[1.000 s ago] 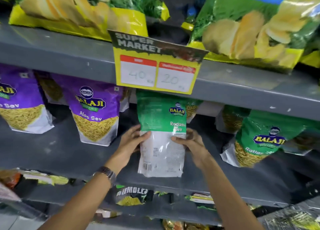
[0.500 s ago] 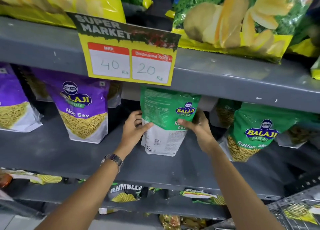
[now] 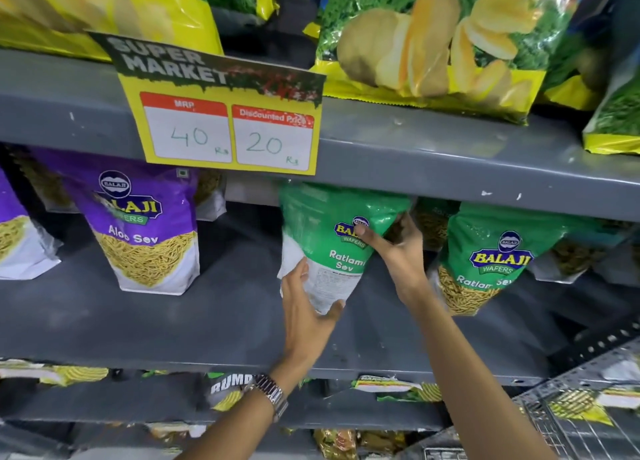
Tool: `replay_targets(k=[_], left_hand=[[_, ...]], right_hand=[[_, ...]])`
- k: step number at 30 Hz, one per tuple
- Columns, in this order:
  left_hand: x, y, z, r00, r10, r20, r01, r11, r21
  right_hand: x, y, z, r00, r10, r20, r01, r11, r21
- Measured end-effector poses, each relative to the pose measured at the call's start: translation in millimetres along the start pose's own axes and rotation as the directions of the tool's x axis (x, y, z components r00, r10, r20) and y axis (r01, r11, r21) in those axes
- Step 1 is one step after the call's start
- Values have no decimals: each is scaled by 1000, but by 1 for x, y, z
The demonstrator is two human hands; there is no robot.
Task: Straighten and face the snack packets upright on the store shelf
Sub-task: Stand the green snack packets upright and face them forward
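Observation:
A green and white Ratlami Sev packet [image 3: 332,237] stands tilted on the grey middle shelf [image 3: 173,321], its back panel toward me. My left hand [image 3: 304,307] cups its lower left corner from below. My right hand [image 3: 394,248] grips its upper right edge, thumb across the logo. To its right stands another green Ratlami Sev packet [image 3: 491,251], facing forward and leaning. At the left stands a purple Aloo Sev packet [image 3: 145,231], upright and facing forward, with another purple packet [image 3: 17,237] cut off by the frame's left edge.
A yellow price card [image 3: 225,127] hangs from the upper shelf's lip, just above the held packet. Large chip bags [image 3: 429,43] sit on the upper shelf. More packets lie flat on the lower shelf [image 3: 381,387]. A wire basket [image 3: 571,421] is at the bottom right.
The held packet has gone further back on the shelf and tilted. My left hand slid down to its lower corner; my right hand moved up to its top right edge.

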State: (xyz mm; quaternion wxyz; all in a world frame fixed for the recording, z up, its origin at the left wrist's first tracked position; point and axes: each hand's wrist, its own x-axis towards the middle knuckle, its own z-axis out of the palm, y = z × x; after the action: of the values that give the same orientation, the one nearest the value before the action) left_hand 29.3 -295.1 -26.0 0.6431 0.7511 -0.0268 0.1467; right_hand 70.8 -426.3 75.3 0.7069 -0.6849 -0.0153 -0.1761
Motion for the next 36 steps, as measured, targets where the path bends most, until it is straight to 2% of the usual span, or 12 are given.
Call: replay_targets(k=[4,9,12,15,18,20,22,25,30,33,36], left_hand=[[10,1,5,989,-30,144,31,999,-6],[31,-5,14,970,-60,234,50,998,47],[40,-6,15,973,-124,193,121,992,23],[43,0,13,992,-104,67,99,993,72],[49,1,7,997,-76,-6,76,988,136],[54,0,2,997,-75,28,70,986,149],[61,-3,-5,995,-63,78,48,982,184],[73,-7,-20,978,-55,202,7,973,232],[94,1,-35,904,-46,426,-61,970,234],[99,-1,-39,903,16,430,-103,978,180],[89,-6,-36,918,-11,398,-56,986,157]], right_hand=[[-16,-2,2,1000,-16,9,15,998,61],[-37,0,10,998,19,55,-24,995,92],[-48,1,9,992,6,129,-18,996,88],[-45,1,1,986,19,163,-32,996,79],[-30,3,-7,998,7,57,-6,1000,-15],[-15,6,-14,995,-2,-95,-2,999,-39],[-1,8,-20,986,27,-165,-28,1000,-5],[13,12,-26,983,152,-107,-148,988,43],[25,19,-35,957,278,83,-272,959,-80],[23,21,-33,963,254,86,-247,966,-81],[16,25,-28,975,221,18,-220,975,-39]])
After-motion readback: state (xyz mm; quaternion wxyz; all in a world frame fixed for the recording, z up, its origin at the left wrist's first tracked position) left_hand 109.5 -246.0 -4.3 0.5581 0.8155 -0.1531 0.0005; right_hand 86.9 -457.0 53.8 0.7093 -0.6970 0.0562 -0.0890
